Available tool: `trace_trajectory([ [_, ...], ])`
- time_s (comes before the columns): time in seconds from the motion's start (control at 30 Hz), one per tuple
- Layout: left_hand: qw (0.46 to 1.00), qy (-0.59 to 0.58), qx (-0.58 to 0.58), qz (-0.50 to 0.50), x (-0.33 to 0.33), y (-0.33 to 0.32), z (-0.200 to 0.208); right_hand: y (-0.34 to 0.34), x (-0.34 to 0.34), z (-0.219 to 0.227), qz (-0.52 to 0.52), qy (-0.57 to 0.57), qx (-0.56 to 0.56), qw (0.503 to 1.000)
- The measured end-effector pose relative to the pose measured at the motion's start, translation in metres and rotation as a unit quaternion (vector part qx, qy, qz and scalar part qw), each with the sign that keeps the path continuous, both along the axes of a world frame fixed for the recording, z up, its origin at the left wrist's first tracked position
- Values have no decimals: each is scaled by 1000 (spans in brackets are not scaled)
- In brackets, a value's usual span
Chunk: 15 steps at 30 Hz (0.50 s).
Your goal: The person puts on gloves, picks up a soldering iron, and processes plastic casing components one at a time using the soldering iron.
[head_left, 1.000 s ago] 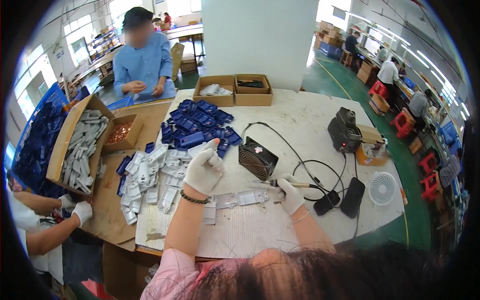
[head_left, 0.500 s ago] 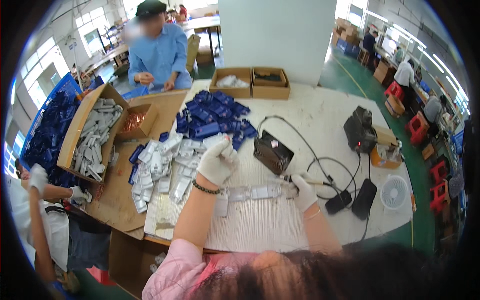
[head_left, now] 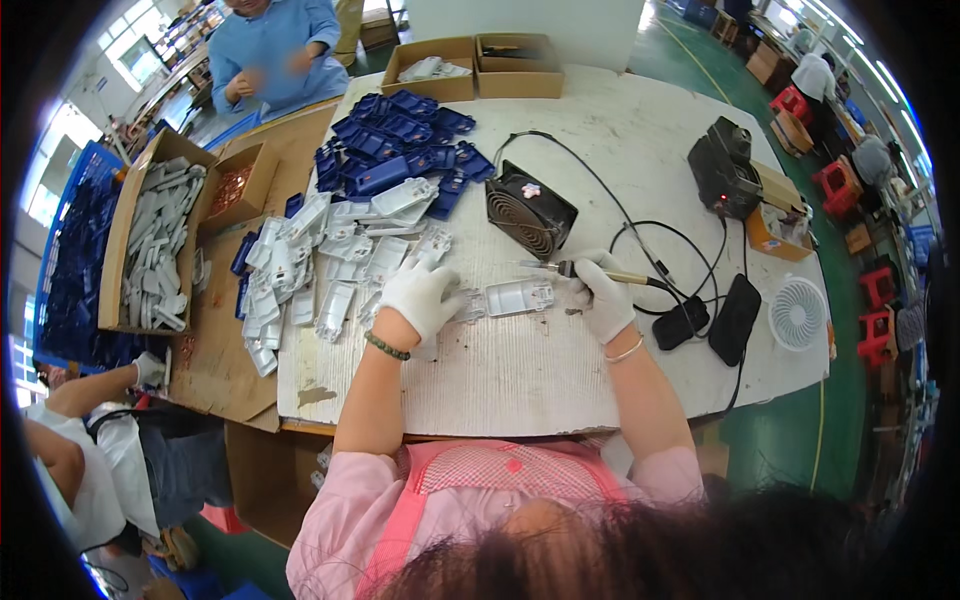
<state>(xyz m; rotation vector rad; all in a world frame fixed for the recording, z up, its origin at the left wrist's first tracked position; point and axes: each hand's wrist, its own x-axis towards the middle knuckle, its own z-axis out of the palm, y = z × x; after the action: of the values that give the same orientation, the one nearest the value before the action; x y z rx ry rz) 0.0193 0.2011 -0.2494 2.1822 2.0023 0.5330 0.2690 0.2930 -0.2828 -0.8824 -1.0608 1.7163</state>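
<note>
Left hand (head_left: 420, 300) lowered; right hand (head_left: 605, 303) holds one soldering iron (head_left: 630, 278); two fans (head_left: 532, 210).

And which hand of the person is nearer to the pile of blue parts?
Left. The left hand is on the near side of the blue pile, with white parts between; the right hand is farther, off to the right, gripping a pen-shaped tool.

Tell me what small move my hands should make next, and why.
Perhaps ease the soldering iron toward the nearest white casing: the right hand holds it, tip near that casing, which lies between this hand and the left hand.
</note>
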Motion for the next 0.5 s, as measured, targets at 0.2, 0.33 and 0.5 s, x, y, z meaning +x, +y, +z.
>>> trace_trajectory([
  [0.2, 999, 32, -40, 18, 3, 5, -11, 2, 2, -1, 2, -8, -24, 1000],
  [0.33, 995, -84, 47, 21, -10, 1, -9, -3, -6, 3, 4, 13, -9, 1000],
  [0.5, 948, -280, 129, 79, -12, 11, -10, -1, 0, -4, 7, 1, -16, 1000],
])
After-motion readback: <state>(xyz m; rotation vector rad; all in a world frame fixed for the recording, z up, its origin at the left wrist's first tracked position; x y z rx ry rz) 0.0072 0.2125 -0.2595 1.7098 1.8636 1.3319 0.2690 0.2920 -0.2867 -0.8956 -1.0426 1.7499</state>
